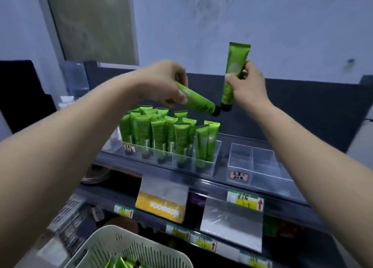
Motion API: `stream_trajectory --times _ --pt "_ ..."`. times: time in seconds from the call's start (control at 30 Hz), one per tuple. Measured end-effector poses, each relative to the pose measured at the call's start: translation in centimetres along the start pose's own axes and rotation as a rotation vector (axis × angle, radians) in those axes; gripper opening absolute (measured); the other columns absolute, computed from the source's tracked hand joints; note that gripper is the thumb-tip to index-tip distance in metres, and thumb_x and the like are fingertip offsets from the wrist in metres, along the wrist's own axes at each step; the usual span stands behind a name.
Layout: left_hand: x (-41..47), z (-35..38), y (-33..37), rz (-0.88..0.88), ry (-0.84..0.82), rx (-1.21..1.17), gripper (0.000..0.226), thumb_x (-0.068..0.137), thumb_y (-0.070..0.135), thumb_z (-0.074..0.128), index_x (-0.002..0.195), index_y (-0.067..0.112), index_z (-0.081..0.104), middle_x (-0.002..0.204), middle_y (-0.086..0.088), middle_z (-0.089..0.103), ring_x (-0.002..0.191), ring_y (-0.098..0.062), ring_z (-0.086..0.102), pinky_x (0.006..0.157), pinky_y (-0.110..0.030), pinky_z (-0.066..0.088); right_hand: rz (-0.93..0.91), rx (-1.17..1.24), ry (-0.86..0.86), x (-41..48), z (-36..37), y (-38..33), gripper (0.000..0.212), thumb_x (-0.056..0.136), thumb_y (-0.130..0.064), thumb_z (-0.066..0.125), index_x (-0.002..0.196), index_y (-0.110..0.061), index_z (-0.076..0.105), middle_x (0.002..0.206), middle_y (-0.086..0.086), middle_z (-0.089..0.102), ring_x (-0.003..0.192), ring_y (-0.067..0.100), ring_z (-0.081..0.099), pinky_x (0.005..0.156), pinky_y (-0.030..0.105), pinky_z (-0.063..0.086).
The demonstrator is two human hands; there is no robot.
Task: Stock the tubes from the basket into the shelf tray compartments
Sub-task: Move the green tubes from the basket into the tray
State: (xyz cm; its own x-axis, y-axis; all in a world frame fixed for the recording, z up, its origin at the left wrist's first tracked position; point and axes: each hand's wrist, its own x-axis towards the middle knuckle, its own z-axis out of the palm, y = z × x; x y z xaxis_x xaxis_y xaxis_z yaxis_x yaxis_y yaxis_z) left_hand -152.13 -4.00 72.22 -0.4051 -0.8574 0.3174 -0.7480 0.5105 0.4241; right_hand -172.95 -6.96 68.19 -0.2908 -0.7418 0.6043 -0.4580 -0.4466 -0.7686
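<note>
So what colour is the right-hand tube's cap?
Black cap on the upright green plastic tube, head view.

I am holding the left tube (196,101), bright green with black cap | right tube (235,74) is showing the same green, pale round patch | basket (113,245) is looking cream, slotted | price tag (245,202) is showing yellow, red arrow

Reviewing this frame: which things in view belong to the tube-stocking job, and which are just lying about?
Part of the job:
left hand holding a tilted tube
right hand holding an upright tube
filled tray
empty tray
basket

Lying about:
yellow box
price tag
clear container
</note>
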Motion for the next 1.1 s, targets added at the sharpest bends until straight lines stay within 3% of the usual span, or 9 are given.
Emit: stream_trajectory --times 0.07,0.2,0.33,0.5,0.77,0.9,1.03,1.1 --pt "1.9 0.4 0.6 -0.012 0.066 0.005 0.019 0.072 0.006 0.073 0.086 0.014 0.062 0.066 0.001 0.061 0.046 -0.007 0.057 0.043 -0.016 0.047 0.014 0.016 -0.001 1.6 -0.6 1.5 0.010 0.082 -0.019 0.060 0.090 -0.020 0.054 0.084 -0.005 0.060 0.079 0.016 0.056 0.076 0.036 0.049" --pt "5.5 2.0 0.8 -0.046 0.123 0.049 0.022 0.069 0.006 0.073 0.087 0.015 0.063 0.069 -0.001 0.060 0.057 -0.016 0.059 0.060 -0.032 0.053 0.055 0.024 -0.066 4.3 -0.5 4.6 0.009 0.081 -0.015 0.061 0.088 -0.018 0.055 0.076 -0.008 0.055 0.075 0.014 0.053 0.069 0.029 0.044" --pt "8.4 4.0 0.4 -0.097 0.167 0.137 0.033 0.069 0.009 0.075 0.092 0.016 0.053 0.073 0.005 0.053 0.062 -0.013 0.052 0.050 -0.026 0.040 0.082 0.068 -0.170 6.3 0.2 7.7 0.010 0.079 -0.013 0.064 0.086 -0.018 0.058 0.085 -0.002 0.060 0.080 0.015 0.056 0.071 0.029 0.046" --pt "10.8 6.4 -1.0 -0.159 0.090 0.261 0.037 0.067 0.015 0.078 0.095 0.014 0.054 0.090 0.002 0.056 0.084 -0.020 0.054 0.067 -0.031 0.043 0.104 0.116 -0.295 8.0 1.9 10.7 0.007 0.081 -0.017 0.062 0.075 -0.021 0.062 0.080 -0.001 0.063 0.078 0.017 0.059 0.078 0.041 0.054" --pt "12.0 9.2 -2.8 -0.254 -0.127 0.309 0.034 0.072 0.010 0.076 0.103 0.013 0.062 0.088 0.000 0.063 0.078 -0.018 0.058 0.068 -0.028 0.045 0.092 0.117 -0.563 8.7 4.2 12.6 0.016 0.082 -0.015 0.065 0.090 -0.001 0.065 0.085 0.010 0.066 0.078 0.018 0.059 0.078 0.045 0.055" --pt "12.0 10.1 -3.6 -0.294 -0.201 0.284 0.028 0.075 0.008 0.075 0.102 0.012 0.066 0.085 0.000 0.065 0.073 -0.015 0.056 0.069 -0.024 0.045 0.096 0.128 -0.654 8.5 5.3 12.8 0.016 0.084 -0.013 0.066 0.093 0.000 0.067 0.092 0.017 0.070 0.079 0.019 0.062 0.077 0.040 0.056" --pt "11.8 10.9 -4.1 -0.321 -0.258 0.339 0.034 0.076 0.013 0.075 0.109 0.016 0.068 0.092 0.002 0.063 0.083 -0.011 0.054 0.068 -0.017 0.037 0.105 0.146 -0.746 8.0 6.0 12.8 0.014 0.086 -0.009 0.064 0.094 0.003 0.067 0.081 0.010 0.066 0.063 0.011 0.059 0.052 0.017 0.051" --pt "11.8 11.1 -4.4 -0.327 -0.266 0.330 0.034 0.076 0.014 0.075 0.109 0.015 0.069 0.096 0.001 0.067 0.083 -0.009 0.054 0.060 -0.014 0.038 0.119 0.162 -0.787 7.6 6.3 12.9 0.012 0.087 -0.007 0.064 0.093 0.002 0.067 0.080 0.010 0.064 0.059 0.009 0.057 0.047 0.012 0.047"
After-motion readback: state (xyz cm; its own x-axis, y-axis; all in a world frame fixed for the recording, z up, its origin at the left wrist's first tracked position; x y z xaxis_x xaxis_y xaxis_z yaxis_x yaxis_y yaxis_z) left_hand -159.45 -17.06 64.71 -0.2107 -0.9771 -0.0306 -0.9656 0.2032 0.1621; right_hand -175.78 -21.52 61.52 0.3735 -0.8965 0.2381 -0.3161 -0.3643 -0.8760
